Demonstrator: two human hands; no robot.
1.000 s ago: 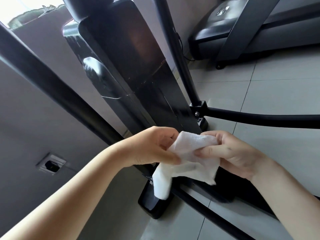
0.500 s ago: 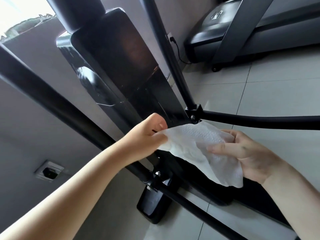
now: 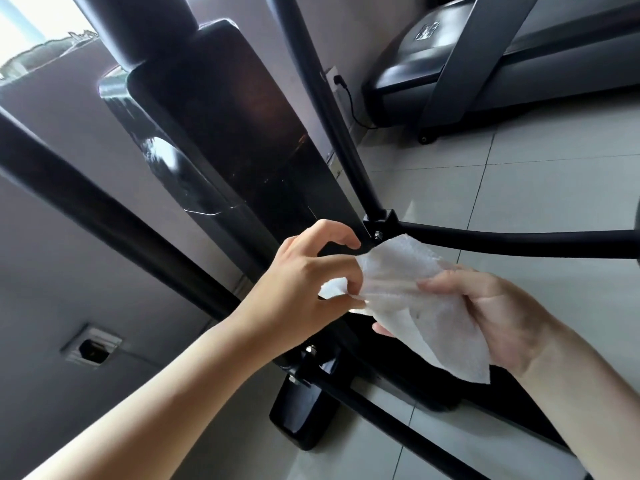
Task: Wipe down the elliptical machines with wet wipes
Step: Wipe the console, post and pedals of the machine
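Landmark: the bolted joint (image 3: 379,226) on the black elliptical (image 3: 225,133), where the upright bar meets the long side bar.
Wet wipe (image 3: 415,306): white, opened out, top corner reaching up to just under the joint. I can't tell if it touches. The rest hangs below and right of it.
Left grip (image 3: 311,282): just below-left of the joint, fingers curled, pinching the wipe's left edge.
Right grip (image 3: 491,317): below-right of the joint, thumb on top, fingers underneath, holding the wipe.
Floor (image 3: 536,202): pale grey tiles with thin dark seams, spreading right of the joint and beyond it. The elliptical's glossy black foot (image 3: 304,410) sits on it, below the joint.
Treadmill (image 3: 485,64): grey, well beyond the joint, up against the wall.
Wall (image 3: 52,237): plain mauve-grey, left of the joint. There's a plug and cable (image 3: 337,79) above the joint and a recessed socket box (image 3: 91,348) low to its left.
Window (image 3: 20,29): bright daylight, far up-left of the joint.
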